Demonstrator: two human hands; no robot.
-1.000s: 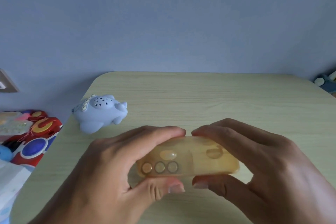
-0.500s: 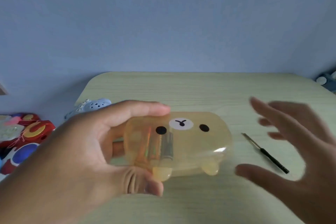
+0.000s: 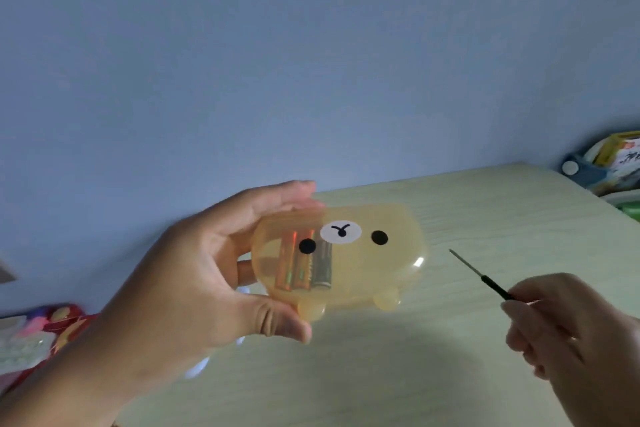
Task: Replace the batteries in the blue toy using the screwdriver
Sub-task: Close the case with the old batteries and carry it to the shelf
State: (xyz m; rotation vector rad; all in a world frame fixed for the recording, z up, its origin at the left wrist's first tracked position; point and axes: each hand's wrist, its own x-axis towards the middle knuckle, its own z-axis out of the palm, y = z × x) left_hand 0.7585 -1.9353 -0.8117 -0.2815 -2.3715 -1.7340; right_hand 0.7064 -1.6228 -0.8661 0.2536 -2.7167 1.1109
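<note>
Batteries [image 3: 304,267] lie side by side inside a see-through amber box [image 3: 374,274] with a bear face printed on it (two black dots for eyes, a white oval snout). In the head view, the only one here, the left hand [image 3: 187,281] holds this box up above the pale wooden counter [image 3: 502,215]. Its fingers curl over the far edge and its thumb presses the near edge, so it grips the left end while the right end juts free. Two small round feet stick out along the box's lower edge.

Low on the right, the right hand [image 3: 575,336] pinches the black handle of a thin screwdriver [image 3: 485,279] with its fingertips. The metal shaft points up and left towards the box, its tip clearly apart from it. Whether the tool is lifted or touches the counter cannot be told.

The blue toy [image 3: 198,366] is almost wholly hidden behind the left hand; only pale slivers show below the palm, over the counter's left part.

Blurred red packets [image 3: 52,326] lie past the counter's left edge, and blue and yellow clutter [image 3: 609,163] sits beyond its far right corner, against a blue wall [image 3: 311,62].
</note>
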